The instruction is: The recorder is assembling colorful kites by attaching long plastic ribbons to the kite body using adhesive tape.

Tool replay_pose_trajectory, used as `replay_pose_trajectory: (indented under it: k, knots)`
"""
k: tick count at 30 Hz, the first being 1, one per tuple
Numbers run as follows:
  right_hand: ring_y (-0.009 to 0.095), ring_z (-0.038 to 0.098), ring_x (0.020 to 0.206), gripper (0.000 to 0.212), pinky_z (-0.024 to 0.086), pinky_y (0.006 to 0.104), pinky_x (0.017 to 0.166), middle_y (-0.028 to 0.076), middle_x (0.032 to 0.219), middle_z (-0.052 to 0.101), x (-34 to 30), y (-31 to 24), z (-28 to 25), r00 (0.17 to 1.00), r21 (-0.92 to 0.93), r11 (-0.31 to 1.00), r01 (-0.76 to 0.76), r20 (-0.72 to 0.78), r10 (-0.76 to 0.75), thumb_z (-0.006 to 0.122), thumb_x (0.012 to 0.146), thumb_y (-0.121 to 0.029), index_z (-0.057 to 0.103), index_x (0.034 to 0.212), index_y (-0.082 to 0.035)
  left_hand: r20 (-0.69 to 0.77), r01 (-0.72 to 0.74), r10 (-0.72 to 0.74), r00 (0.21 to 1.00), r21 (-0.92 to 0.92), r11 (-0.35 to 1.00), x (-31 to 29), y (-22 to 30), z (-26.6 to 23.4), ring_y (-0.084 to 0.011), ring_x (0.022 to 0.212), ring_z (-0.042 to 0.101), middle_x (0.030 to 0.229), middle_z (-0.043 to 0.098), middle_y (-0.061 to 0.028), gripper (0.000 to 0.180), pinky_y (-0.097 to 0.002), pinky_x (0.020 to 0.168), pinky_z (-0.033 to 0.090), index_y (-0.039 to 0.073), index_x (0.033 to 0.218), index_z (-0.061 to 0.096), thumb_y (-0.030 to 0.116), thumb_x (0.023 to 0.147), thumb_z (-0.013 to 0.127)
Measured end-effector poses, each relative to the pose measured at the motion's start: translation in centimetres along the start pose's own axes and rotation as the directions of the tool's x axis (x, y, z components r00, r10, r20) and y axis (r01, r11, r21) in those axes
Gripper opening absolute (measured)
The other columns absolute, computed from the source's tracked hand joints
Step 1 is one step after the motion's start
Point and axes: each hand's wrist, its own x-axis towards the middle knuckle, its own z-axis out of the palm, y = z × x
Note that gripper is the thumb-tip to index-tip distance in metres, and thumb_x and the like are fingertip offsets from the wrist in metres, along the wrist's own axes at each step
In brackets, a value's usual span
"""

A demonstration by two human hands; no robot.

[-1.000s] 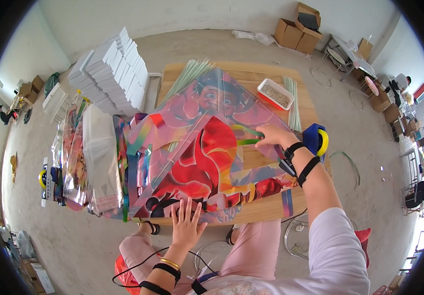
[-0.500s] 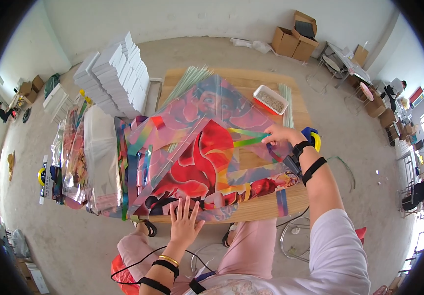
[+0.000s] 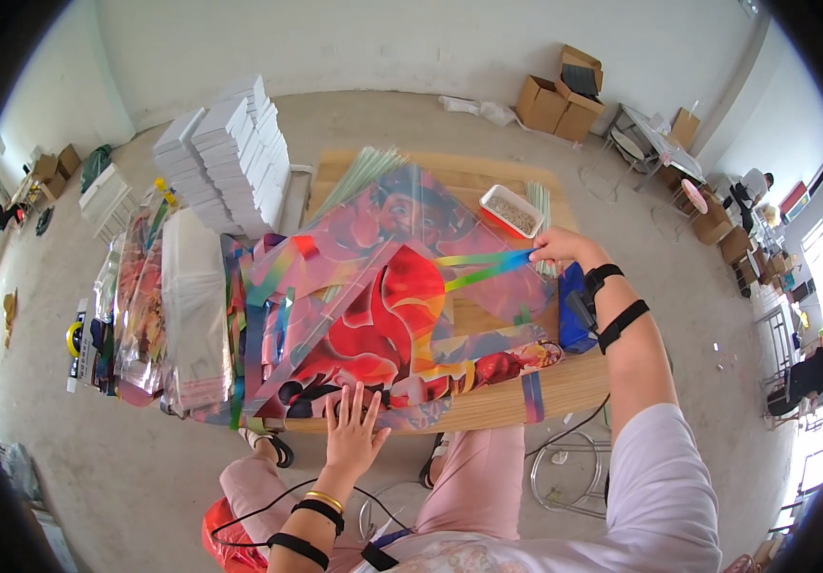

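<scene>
A thin kite sheet (image 3: 364, 329), brightly printed in red, purple and orange, lies spread over the wooden table. My left hand (image 3: 351, 435) rests flat with fingers spread on its near edge, open and holding nothing. Over the right side of the sheet, my right hand (image 3: 562, 248) is closed on the end of a rainbow ribbon (image 3: 488, 267). The ribbon runs taut in two strands from the red part of the sheet to my fingers. Part of the sheet is folded over itself, and a see-through layer lies toward the far corner.
A white tray (image 3: 512, 212) of small pieces stands near my right hand. Thin pale rods (image 3: 359, 181) lie at the table's far side. On the left are stacked white boxes (image 3: 230, 158) and clear plastic packages (image 3: 200, 306). A blue object (image 3: 576, 306) sits under my right forearm.
My right hand has drawn the ribbon farther to the right and away from the sheet. My left hand stays on the near edge. The whole view has shifted slightly.
</scene>
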Motion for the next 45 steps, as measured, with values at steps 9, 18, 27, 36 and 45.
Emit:
replay_pose_trajectory:
  k: [9, 18, 27, 36, 45]
  knots:
    - [0.037, 0.068, 0.08, 0.022, 0.053, 0.0442, 0.067, 0.019, 0.082, 0.069, 0.9, -15.3, 9.5, 0.919, -0.643, 0.764, 0.05, -0.27, -0.288, 0.069, 0.074, -0.024, 0.072, 0.084, -0.004, -0.057, 0.001, -0.002, 0.998, -0.028, 1.0, -0.5, -0.5, 0.8, -0.0393, 0.146, 0.018, 0.159, 0.019, -0.0179, 0.069, -0.0594, 0.116, 0.008, 0.016, 0.153, 0.028, 0.049, 0.095, 0.046]
    - [0.023, 0.071, 0.098, 0.025, 0.056, 0.0446, 0.071, 0.006, 0.11, 0.072, 5.1, -26.7, 25.9, 0.972, -0.667, 0.739, -0.096, -0.222, -0.075, 0.059, 0.088, -0.02, 0.074, 0.107, -0.014, -0.103, -0.002, 0.001, 0.995, -0.013, 1.0, -0.4, -0.5, 1.4, -0.0382, 0.146, 0.019, 0.159, 0.02, -0.0171, 0.067, -0.0597, 0.116, 0.009, 0.017, 0.152, 0.031, 0.052, 0.095, 0.044]
    - [0.034, 0.07, 0.085, 0.029, 0.056, 0.0447, 0.07, 0.021, 0.088, 0.07, -1.1, -33.4, 33.4, 0.822, -0.282, 0.775, 0.566, 0.125, -0.555, 0.067, 0.08, -0.028, 0.07, 0.092, -0.002, 0.082, 0.044, -0.039, 0.996, -0.053, 0.998, -1.0, -1.3, 1.9, -0.0377, 0.146, 0.017, 0.158, 0.022, -0.0171, 0.066, -0.0598, 0.116, 0.009, 0.014, 0.148, 0.039, 0.05, 0.093, 0.047]
    - [0.021, 0.066, 0.094, 0.032, 0.046, 0.0332, 0.092, 0.008, 0.093, 0.07, -12.6, -29.5, 31.7, 0.656, 0.377, 0.671, 0.638, 0.191, -0.731, 0.067, 0.087, -0.031, 0.066, 0.104, -0.005, -0.042, 0.017, -0.007, 0.999, 0.235, 0.972, -0.3, 0.0, 0.5, -0.0288, 0.149, 0.017, 0.161, 0.02, -0.0117, 0.062, -0.0498, 0.12, 0.014, 0.012, 0.152, 0.029, 0.033, 0.094, 0.04]
    - [0.019, 0.067, 0.081, 0.021, 0.052, 0.0309, 0.075, 0.009, 0.09, 0.07, -7.3, -16.5, 28.4, 0.943, 0.465, 0.822, 0.33, -0.117, -0.312, 0.062, 0.091, -0.017, 0.065, 0.104, 0.0, -0.071, 0.007, -0.007, 0.997, 0.003, 1.0, -0.6, -0.5, 1.2, -0.0363, 0.148, 0.015, 0.16, 0.016, -0.0154, 0.068, -0.0581, 0.117, 0.009, 0.019, 0.154, 0.025, 0.053, 0.097, 0.041]
